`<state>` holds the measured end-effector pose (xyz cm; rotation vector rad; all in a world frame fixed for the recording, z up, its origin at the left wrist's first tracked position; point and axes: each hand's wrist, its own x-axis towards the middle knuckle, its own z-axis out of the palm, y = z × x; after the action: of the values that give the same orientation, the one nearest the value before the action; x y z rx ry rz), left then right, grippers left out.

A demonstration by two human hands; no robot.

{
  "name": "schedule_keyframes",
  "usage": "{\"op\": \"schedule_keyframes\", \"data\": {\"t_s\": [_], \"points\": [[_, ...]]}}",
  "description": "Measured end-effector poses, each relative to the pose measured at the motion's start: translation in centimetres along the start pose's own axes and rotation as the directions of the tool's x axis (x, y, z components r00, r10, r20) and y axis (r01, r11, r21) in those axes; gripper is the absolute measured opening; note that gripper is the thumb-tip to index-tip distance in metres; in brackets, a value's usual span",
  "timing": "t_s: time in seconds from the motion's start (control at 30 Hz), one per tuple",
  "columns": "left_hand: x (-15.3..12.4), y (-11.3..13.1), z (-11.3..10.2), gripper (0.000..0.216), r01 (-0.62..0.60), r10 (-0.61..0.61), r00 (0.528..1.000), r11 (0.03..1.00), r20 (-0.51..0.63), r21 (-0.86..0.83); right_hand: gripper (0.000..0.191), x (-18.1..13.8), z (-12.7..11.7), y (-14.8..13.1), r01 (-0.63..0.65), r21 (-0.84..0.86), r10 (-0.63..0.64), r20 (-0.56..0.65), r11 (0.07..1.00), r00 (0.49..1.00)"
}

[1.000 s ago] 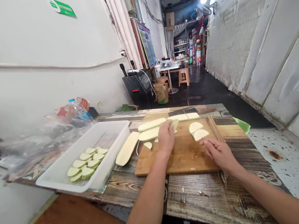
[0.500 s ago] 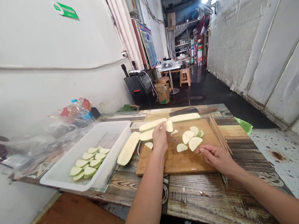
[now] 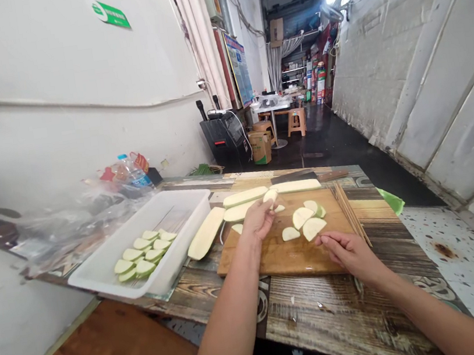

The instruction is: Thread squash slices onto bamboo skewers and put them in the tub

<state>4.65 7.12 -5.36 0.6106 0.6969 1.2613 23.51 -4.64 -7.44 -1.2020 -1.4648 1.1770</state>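
My left hand (image 3: 259, 218) pinches a pale half-round zucchini slice (image 3: 270, 196) over the back of the wooden cutting board (image 3: 275, 257). At the board's right front, my right hand (image 3: 344, 250) is closed, thumb against fingers, on what looks like a thin bamboo skewer, mostly hidden. Its fingertips are at the lower edge of a cut slice (image 3: 315, 228). Several more half-round slices lie around that one, with a single slice (image 3: 290, 233) to their left. Halved zucchini lengths (image 3: 206, 233) with pale cut faces rest left of the board and behind it.
A white plastic tray (image 3: 101, 277) holding rows of green-edged slices stands at the left. Bamboo skewers (image 3: 350, 211) lie along the board's right edge. Behind it is a knife with a wooden handle (image 3: 334, 175). Plastic bags and a water bottle (image 3: 134, 171) crowd the table's far left.
The slice in my left hand has turned, showing a rounder pale face, and the hand has shifted slightly. My right hand stays by the same slice. The whole view has moved a little.
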Motion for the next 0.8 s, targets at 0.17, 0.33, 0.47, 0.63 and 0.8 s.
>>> {"op": "schedule_keyframes", "data": {"t_s": [0.17, 0.33, 0.47, 0.63, 0.8], "points": [[0.19, 0.23, -0.28, 0.016, 0.041, -0.048, 0.994, 0.997, -0.099, -0.072, 0.034, -0.15, 0.01, 0.0, 0.006, -0.032, -0.005, 0.013, 0.999, 1.0], [0.32, 0.27, -0.5, 0.015, 0.086, -0.098, 0.991, 0.988, -0.095, -0.127, 0.035, -0.27, 0.21, 0.26, 0.015, -0.086, -0.011, 0.046, 0.996, 0.999], [0.44, 0.18, -0.63, 0.015, 0.071, -0.088, 0.991, 0.986, -0.104, -0.154, 0.036, -0.32, 0.36, 0.13, -0.003, -0.088, 0.009, 0.072, 0.996, 0.997], [0.59, 0.06, -0.76, 0.018, 0.075, -0.089, 0.991, 0.988, -0.098, -0.134, 0.035, -0.43, 0.41, 0.12, -0.016, -0.085, 0.022, 0.072, 0.996, 0.997], [0.57, 0.01, -0.69, 0.021, 0.064, -0.076, 0.993, 0.99, -0.095, -0.127, 0.035, -0.45, 0.44, 0.16, -0.027, -0.076, 0.033, 0.073, 0.997, 0.997]]}}
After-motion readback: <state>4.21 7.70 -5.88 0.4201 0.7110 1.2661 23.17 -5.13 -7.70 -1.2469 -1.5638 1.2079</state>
